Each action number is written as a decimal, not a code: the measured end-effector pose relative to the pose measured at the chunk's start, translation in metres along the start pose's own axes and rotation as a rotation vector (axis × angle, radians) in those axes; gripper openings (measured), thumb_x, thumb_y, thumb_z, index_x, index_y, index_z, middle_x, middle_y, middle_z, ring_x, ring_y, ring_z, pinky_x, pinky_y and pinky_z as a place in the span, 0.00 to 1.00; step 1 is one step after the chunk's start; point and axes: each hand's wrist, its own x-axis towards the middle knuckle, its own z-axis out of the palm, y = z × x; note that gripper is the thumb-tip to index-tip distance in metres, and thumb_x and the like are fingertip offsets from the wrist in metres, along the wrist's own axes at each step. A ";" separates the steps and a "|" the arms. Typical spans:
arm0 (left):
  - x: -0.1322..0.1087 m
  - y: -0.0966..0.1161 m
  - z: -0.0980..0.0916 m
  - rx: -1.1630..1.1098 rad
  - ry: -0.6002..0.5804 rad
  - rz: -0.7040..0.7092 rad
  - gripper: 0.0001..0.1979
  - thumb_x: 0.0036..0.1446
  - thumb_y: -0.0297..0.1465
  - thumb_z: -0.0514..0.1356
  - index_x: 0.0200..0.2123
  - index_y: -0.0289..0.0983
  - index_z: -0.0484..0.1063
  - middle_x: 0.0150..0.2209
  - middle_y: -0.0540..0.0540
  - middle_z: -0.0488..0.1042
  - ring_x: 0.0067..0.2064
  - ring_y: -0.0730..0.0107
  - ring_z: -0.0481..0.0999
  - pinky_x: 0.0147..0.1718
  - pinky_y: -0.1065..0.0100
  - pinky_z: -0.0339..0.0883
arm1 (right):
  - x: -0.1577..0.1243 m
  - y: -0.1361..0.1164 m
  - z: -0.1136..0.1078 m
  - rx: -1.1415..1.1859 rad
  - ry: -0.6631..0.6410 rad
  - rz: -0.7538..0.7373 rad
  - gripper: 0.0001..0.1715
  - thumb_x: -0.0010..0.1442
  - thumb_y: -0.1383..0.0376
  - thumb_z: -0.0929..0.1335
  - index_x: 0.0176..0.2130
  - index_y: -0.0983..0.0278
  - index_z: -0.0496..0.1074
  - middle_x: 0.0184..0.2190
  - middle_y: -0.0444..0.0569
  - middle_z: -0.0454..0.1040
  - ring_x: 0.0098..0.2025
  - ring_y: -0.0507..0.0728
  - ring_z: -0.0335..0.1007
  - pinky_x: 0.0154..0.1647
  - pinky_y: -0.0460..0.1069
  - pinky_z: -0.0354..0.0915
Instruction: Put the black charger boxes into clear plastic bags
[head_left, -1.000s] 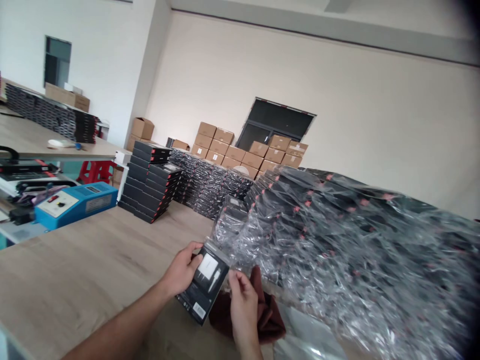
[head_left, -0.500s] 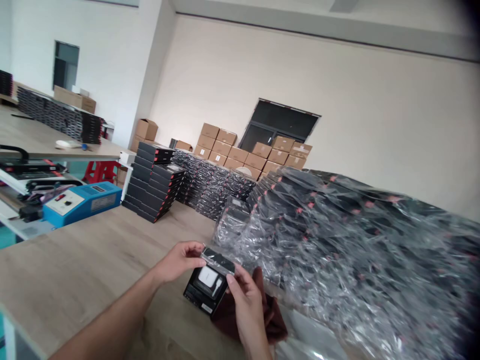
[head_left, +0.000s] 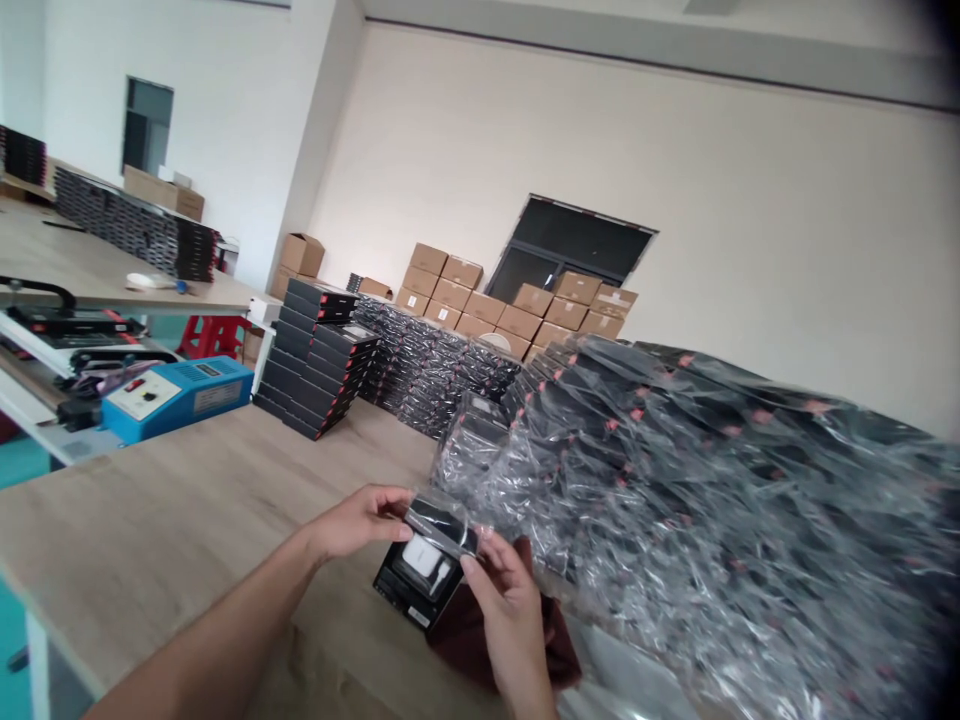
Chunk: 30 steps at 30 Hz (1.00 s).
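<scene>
A small black box with a picture of a white charger and cable on its face is tilted above the wooden table. My left hand pinches its upper left edge between thumb and fingers. On the opposite upper edge, my right hand grips it the same way. Clear film with glossy reflections shows along the top of the box. Beneath the box and behind my right wrist lies a dark brown cloth, partly covered by them.
Many film-wrapped black boxes are piled along the right. Unwrapped black boxes stand stacked at the table's far end. A blue machine sits at the left, and brown cartons line the wall. Clear plastic lies at the front right.
The whole view has shifted slightly, so the surroundings appear a little further right. Both hands keep hold of the box, and its top has tipped slightly, showing more glossy film.
</scene>
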 end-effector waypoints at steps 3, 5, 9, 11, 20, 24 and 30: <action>0.001 -0.002 0.001 -0.028 0.073 0.024 0.23 0.48 0.36 0.66 0.49 0.38 0.72 0.46 0.45 0.75 0.48 0.62 0.71 0.52 0.62 0.57 | -0.001 -0.001 0.002 0.009 0.013 0.001 0.28 0.42 0.58 0.76 0.45 0.61 0.73 0.45 0.50 0.76 0.48 0.60 0.71 0.51 0.55 0.66; 0.002 -0.004 0.001 -0.054 0.108 0.025 0.24 0.47 0.36 0.66 0.49 0.38 0.72 0.47 0.45 0.75 0.48 0.62 0.71 0.53 0.61 0.57 | -0.001 0.000 0.002 -0.001 0.022 -0.001 0.30 0.42 0.58 0.76 0.45 0.62 0.73 0.45 0.51 0.76 0.47 0.60 0.72 0.50 0.55 0.66; 0.005 -0.010 -0.001 -0.113 0.067 0.026 0.25 0.44 0.33 0.68 0.48 0.36 0.73 0.44 0.43 0.76 0.46 0.62 0.73 0.51 0.61 0.60 | 0.000 0.004 -0.001 -0.112 0.023 0.010 0.29 0.40 0.59 0.76 0.43 0.63 0.74 0.42 0.51 0.77 0.44 0.60 0.72 0.48 0.54 0.66; 0.006 -0.013 -0.003 -0.130 0.057 0.020 0.25 0.43 0.33 0.69 0.47 0.36 0.73 0.43 0.43 0.76 0.45 0.62 0.73 0.50 0.62 0.61 | 0.000 0.004 -0.002 -0.179 -0.045 0.014 0.27 0.41 0.59 0.76 0.42 0.63 0.74 0.40 0.50 0.78 0.42 0.60 0.73 0.47 0.53 0.66; -0.001 -0.031 -0.023 0.139 0.016 -0.169 0.24 0.33 0.35 0.72 0.37 0.33 0.76 0.35 0.47 0.77 0.40 0.63 0.74 0.45 0.65 0.63 | -0.004 -0.001 -0.004 -0.283 -0.292 -0.035 0.20 0.48 0.59 0.73 0.41 0.64 0.73 0.39 0.50 0.78 0.41 0.60 0.73 0.46 0.54 0.66; -0.005 -0.023 -0.022 0.358 0.021 -0.139 0.24 0.30 0.36 0.73 0.34 0.35 0.76 0.36 0.49 0.76 0.40 0.63 0.72 0.43 0.68 0.62 | -0.005 0.007 -0.003 -0.303 -0.296 -0.027 0.20 0.50 0.59 0.72 0.43 0.64 0.72 0.41 0.50 0.77 0.43 0.61 0.73 0.47 0.54 0.66; 0.000 -0.013 -0.012 0.347 0.105 -0.055 0.18 0.38 0.37 0.69 0.33 0.34 0.74 0.27 0.53 0.69 0.29 0.75 0.65 0.30 0.74 0.58 | -0.006 0.024 -0.005 -0.385 -0.374 -0.026 0.20 0.50 0.65 0.71 0.45 0.63 0.72 0.41 0.50 0.77 0.44 0.61 0.72 0.49 0.56 0.65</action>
